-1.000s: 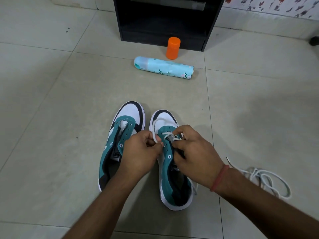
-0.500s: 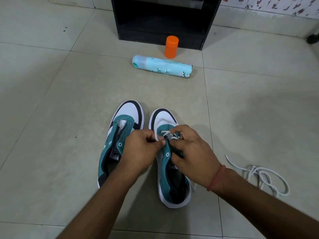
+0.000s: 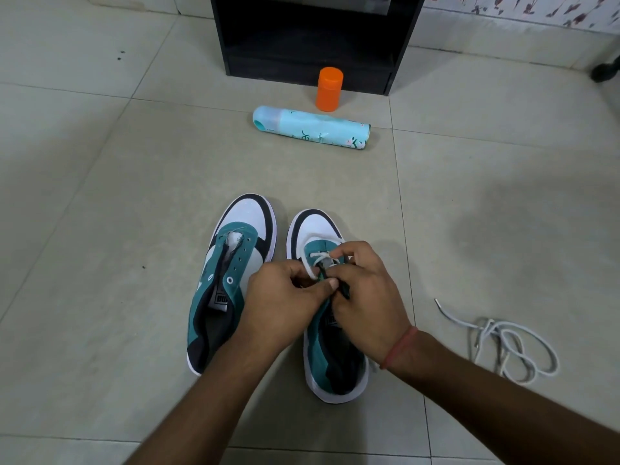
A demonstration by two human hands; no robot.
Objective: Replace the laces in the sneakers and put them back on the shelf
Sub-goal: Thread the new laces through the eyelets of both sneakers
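Both hands have barely shifted since a second ago, staying bunched over the right sneaker's point(image 3: 332, 357) eyelets; only the left thumb has slid a little further across toward the right hand. Nearest, the left hand point(image 3: 285, 303) has its fingers curled, pinching the white lace point(image 3: 313, 263) at the tongue, while the right hand point(image 3: 365, 297) pinches the same lace from the other side, a dark bit showing between its fingers. Just beside, the left sneaker point(image 3: 228, 280) stands unlaced, eyelets bare. Off to the right on the tiled floor point(image 3: 100, 229) lies a loose white lace point(image 3: 510, 347) in a tangle. Farther off lie a pale blue spray can point(image 3: 312, 127) on its side, an upright orange cap point(image 3: 329, 89), then the black shelf point(image 3: 312, 35).
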